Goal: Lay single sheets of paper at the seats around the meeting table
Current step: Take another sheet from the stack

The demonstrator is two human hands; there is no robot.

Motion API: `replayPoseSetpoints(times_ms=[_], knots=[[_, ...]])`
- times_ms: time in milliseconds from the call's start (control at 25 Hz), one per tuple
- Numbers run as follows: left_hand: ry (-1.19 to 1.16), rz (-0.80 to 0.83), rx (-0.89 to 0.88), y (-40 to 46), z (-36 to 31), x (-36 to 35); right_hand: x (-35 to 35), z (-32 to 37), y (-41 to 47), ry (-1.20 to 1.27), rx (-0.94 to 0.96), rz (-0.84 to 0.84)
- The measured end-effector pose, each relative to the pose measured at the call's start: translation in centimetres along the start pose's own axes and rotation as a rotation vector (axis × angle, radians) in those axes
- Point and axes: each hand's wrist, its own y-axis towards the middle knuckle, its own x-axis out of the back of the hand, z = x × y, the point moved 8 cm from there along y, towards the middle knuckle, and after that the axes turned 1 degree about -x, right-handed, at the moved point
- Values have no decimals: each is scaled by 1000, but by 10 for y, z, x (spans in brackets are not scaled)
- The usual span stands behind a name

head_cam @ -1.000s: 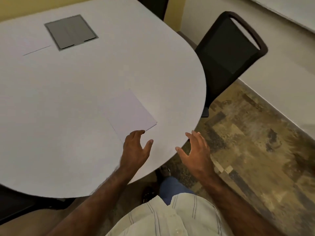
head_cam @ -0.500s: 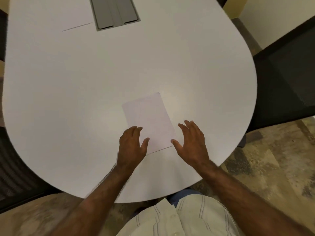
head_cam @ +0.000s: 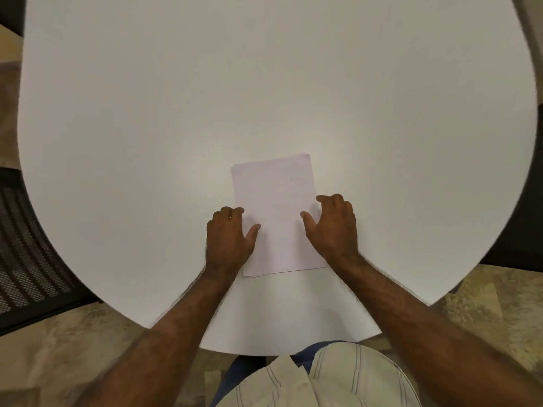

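Note:
A thin stack of white paper lies flat on the white meeting table, near its rounded front end. My left hand rests on the stack's left edge, fingers curled at the edge and thumb lying on the top sheet. My right hand sits on the right edge in the same way, thumb on the paper. Both hands touch the stack from the sides; the sheets are not lifted. A second sheet's corner peeks out at the bottom left of the stack.
A dark mesh chair stands at the table's left side. Another dark chair shows at the right edge. Patterned floor lies below the table's front edge, close to my body.
My view has swung over the table end and closer to the paper. Both hands have moved forward from the table's rim onto the stack's two long edges.

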Motion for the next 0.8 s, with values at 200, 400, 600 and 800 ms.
replayPoseSetpoints(times_ms=[200, 400, 600, 800], knots=[[-154, 81, 182, 2, 15, -19, -14, -4, 14, 19, -55, 71], [-307, 116, 366, 3, 21, -27, -23, -9, 11, 94, -118, 125], [-392, 120, 443, 5, 23, -28, -23, -10, 11, 274, -228, 121], [-426, 105, 435, 7, 23, -26, -15, -7, 10, 339, -225, 55]])
